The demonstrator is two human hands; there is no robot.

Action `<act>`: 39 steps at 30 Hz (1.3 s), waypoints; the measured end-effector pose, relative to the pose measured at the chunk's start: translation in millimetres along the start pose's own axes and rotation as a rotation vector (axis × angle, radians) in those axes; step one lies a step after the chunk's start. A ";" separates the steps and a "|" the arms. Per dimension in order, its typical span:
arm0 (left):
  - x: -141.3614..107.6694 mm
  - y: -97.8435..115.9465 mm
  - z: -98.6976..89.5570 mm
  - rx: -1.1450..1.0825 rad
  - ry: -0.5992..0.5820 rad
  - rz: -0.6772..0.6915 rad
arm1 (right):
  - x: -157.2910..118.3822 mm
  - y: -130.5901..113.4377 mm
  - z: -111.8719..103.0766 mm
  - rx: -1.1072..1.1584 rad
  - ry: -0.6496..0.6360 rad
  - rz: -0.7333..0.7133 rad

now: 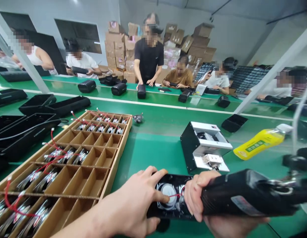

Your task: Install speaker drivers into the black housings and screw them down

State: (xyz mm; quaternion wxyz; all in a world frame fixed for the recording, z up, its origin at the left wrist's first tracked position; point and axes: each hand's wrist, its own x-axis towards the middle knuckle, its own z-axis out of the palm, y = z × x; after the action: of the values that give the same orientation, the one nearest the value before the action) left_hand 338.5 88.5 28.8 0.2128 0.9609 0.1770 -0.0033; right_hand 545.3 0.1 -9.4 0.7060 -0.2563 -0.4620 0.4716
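My left hand [141, 195] grips a black speaker housing [173, 213] by its left end, one fingertip pressing near a round speaker driver [168, 193] set inside. A red wire [175, 195] runs across that driver. My right hand [197, 195] is closed around a bulky black tool [230, 195] with a pale label and a metal loop at its right end; it looks like an electric screwdriver. Its tip is hidden behind my fingers, which lie against the housing's right part.
To the left stands a divided cardboard tray [111, 172] of speaker drivers with red wires. Beyond my hands are a white-and-black machine [205, 145] and a yellow bottle [260, 143]. Black housings [66, 105] lie about the green table [153, 122]. Several people work across it.
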 end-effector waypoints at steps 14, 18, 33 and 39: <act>15.7 -61.9 53.9 0.145 -0.003 0.038 | 83.3 -114.0 -53.3 -0.414 0.355 -0.518; 10.8 -53.9 44.6 0.207 0.023 0.003 | 93.3 -100.3 -68.0 -0.451 0.378 -0.479; 8.1 2.9 -17.4 0.032 -0.204 -0.232 | 70.6 -89.9 -68.3 -0.471 0.361 -0.407; 0.6 2.7 -10.7 -0.038 -0.136 -0.215 | 60.8 -116.2 -28.0 -0.425 0.354 -0.423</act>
State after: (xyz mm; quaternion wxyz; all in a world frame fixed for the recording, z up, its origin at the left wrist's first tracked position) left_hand 339.3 90.8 39.6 0.2407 0.9299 0.2640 -0.0878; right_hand 628.0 7.7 95.8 0.7883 -0.3740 -0.4629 0.1564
